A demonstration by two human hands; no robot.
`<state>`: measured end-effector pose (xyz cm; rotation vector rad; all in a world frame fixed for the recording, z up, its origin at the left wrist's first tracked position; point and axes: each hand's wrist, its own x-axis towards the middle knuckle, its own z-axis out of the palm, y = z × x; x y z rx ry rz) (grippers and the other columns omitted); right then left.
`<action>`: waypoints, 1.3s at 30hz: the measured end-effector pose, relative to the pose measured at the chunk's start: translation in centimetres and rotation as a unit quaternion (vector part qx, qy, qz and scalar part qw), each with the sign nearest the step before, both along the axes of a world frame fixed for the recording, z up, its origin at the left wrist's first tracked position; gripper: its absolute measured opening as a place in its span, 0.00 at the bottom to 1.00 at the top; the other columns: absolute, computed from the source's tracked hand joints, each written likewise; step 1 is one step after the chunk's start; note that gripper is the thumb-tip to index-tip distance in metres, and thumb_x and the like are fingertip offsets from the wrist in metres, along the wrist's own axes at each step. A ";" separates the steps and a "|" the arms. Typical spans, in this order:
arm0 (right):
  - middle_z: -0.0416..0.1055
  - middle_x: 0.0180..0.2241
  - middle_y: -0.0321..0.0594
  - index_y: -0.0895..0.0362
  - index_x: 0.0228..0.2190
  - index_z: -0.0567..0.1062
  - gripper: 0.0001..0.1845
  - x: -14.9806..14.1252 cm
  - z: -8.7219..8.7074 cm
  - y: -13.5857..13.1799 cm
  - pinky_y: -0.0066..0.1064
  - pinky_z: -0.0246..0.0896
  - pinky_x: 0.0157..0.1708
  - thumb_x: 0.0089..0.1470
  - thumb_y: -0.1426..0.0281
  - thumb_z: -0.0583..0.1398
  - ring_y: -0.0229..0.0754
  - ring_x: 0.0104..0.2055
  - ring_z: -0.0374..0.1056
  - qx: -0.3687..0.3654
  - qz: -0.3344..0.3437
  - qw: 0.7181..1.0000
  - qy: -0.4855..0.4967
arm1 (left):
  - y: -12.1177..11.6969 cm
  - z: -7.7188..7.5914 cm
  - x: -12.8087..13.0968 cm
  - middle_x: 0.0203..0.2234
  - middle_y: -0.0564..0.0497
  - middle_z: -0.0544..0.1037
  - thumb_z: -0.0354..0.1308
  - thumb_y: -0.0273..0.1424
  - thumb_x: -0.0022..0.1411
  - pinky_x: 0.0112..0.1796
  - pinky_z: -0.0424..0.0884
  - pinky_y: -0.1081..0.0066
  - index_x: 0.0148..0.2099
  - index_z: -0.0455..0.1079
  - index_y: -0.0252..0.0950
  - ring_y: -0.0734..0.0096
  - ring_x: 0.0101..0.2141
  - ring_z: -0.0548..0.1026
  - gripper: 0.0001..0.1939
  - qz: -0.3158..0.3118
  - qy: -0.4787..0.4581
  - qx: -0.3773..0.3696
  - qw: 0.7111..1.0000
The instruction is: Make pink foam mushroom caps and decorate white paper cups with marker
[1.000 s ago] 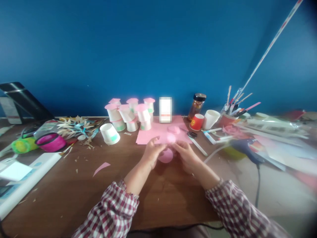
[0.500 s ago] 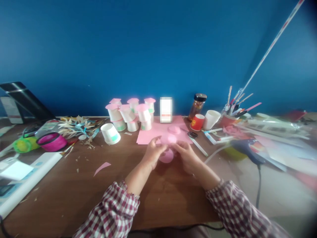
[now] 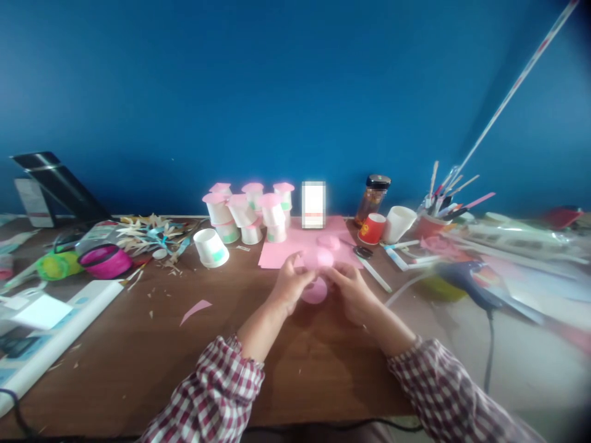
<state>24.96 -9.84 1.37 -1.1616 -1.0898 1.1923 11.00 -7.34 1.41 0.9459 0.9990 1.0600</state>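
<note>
Between them, my left hand [image 3: 293, 284] and my right hand [image 3: 351, 288] pinch a round pink paper piece [image 3: 318, 258] by its near edge, one from each side. Just below it, between the hands, shows a second pink paper disc [image 3: 314, 291]; whether it is held or lies on the table I cannot tell. Past my fingers, another rounded pink paper piece [image 3: 328, 242] rests on flat pink paper sheets [image 3: 274, 253]. To the left stand several stacked white paper cups [image 3: 243, 215] with pink paper tops, and a single upturned white paper cup [image 3: 211, 248].
A red paper cup [image 3: 372, 229], a white cup [image 3: 399, 223] and a jar [image 3: 375, 197] stand at right. A glue gun [image 3: 468, 282] and its cord lie farther right. At left are a power strip [image 3: 55, 344], dried strips [image 3: 154, 234] and a pink paper scrap [image 3: 196, 311].
The whole scene has shifted slightly to the right in view. Both hands keep the same hold on the pink paper piece.
</note>
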 end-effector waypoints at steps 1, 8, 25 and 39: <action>0.59 0.18 0.31 0.59 0.21 0.69 0.17 0.0 0.1 -0.1 0.26 0.45 0.21 0.45 0.58 0.64 0.32 0.21 0.53 -0.002 0.002 1.000 0.002 | 0.0 0.0 0.0 0.27 0.51 0.72 0.67 0.30 0.45 0.30 0.68 0.73 0.58 0.56 0.37 0.72 0.30 0.73 0.38 0.000 -0.002 0.002 1.000; 0.60 0.18 0.31 0.58 0.21 0.70 0.17 0.0 0.4 -0.1 0.26 0.48 0.21 0.44 0.58 0.65 0.33 0.21 0.54 -0.006 0.013 1.000 0.014 | 0.2 0.2 -0.1 0.26 0.52 0.72 0.68 0.30 0.44 0.30 0.69 0.72 0.58 0.55 0.35 0.73 0.27 0.73 0.40 0.005 -0.011 -0.003 1.000; 0.60 0.16 0.31 0.58 0.18 0.69 0.17 -0.1 0.7 -0.3 0.25 0.47 0.19 0.42 0.58 0.65 0.32 0.20 0.54 -0.019 -0.001 1.000 0.005 | 0.0 0.3 0.0 0.28 0.50 0.74 0.69 0.31 0.42 0.30 0.69 0.72 0.58 0.55 0.35 0.73 0.28 0.73 0.42 -0.008 -0.017 -0.014 1.000; 0.60 0.16 0.31 0.58 0.18 0.69 0.17 0.2 0.4 0.0 0.25 0.46 0.19 0.43 0.59 0.65 0.31 0.19 0.54 -0.022 0.008 1.000 0.009 | 0.5 0.0 0.0 0.33 0.47 0.75 0.62 0.27 0.51 0.34 0.72 0.70 0.55 0.58 0.34 0.69 0.34 0.76 0.29 0.021 -0.044 -0.014 0.999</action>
